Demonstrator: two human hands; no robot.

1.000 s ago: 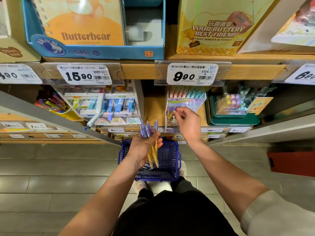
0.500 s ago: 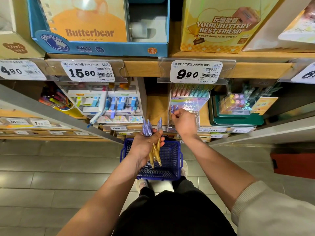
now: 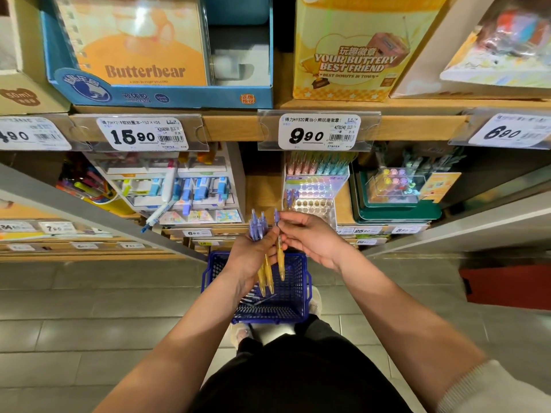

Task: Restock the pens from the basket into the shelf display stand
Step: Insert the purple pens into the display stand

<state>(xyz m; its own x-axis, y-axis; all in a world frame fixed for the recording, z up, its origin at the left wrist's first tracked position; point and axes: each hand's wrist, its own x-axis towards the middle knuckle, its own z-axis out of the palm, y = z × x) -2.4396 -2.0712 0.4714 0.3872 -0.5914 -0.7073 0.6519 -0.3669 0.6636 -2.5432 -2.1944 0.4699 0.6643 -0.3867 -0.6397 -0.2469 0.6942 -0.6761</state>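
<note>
The left hand (image 3: 253, 251) is clutching a bundle of pens (image 3: 266, 263) above the basket (image 3: 298, 293). The right hand (image 3: 313, 239) is pinching one pen (image 3: 280, 257) from it. Next move, in my judgement: seating it in the display stand (image 3: 316, 201).

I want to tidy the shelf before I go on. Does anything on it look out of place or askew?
Yes. One blue-and-white pen left of the pen stand lies slanted, its tip hanging over the shelf edge below the white display. Everything else there stands in order.
</note>
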